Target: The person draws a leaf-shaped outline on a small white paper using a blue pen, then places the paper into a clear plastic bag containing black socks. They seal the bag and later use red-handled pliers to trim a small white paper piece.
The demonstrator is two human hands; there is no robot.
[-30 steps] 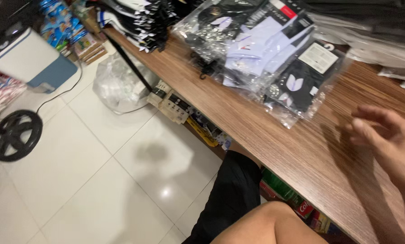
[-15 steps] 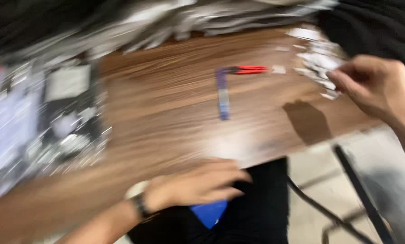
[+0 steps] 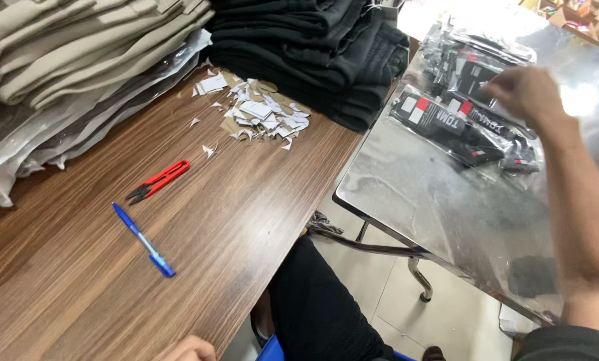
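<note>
My right hand (image 3: pixel 523 93) reaches out over the steel table (image 3: pixel 420 200) on the right. It is blurred, with its fingers curled down onto clear plastic packets of black garments (image 3: pixel 456 127); I cannot tell whether it grips one. Only the knuckles of my left hand (image 3: pixel 189 349) show, at the bottom edge by the wooden table (image 3: pixel 65 294), and nothing is visible in it. Red thread snips (image 3: pixel 159 180) and a blue pen (image 3: pixel 144 241) lie on the wood, apart from both hands.
A heap of cut paper tags (image 3: pixel 256 110) lies near the far side of the wooden table. Folded black garments (image 3: pixel 313 47) and beige garments (image 3: pixel 79 47) are stacked behind it. A floor gap (image 3: pixel 393 294) separates the two tables, beside my black-clad leg (image 3: pixel 319 314).
The view has swung to the right. My right hand has moved from the paper scraps to the packets on the steel table. My left hand has dropped to the bottom edge.
</note>
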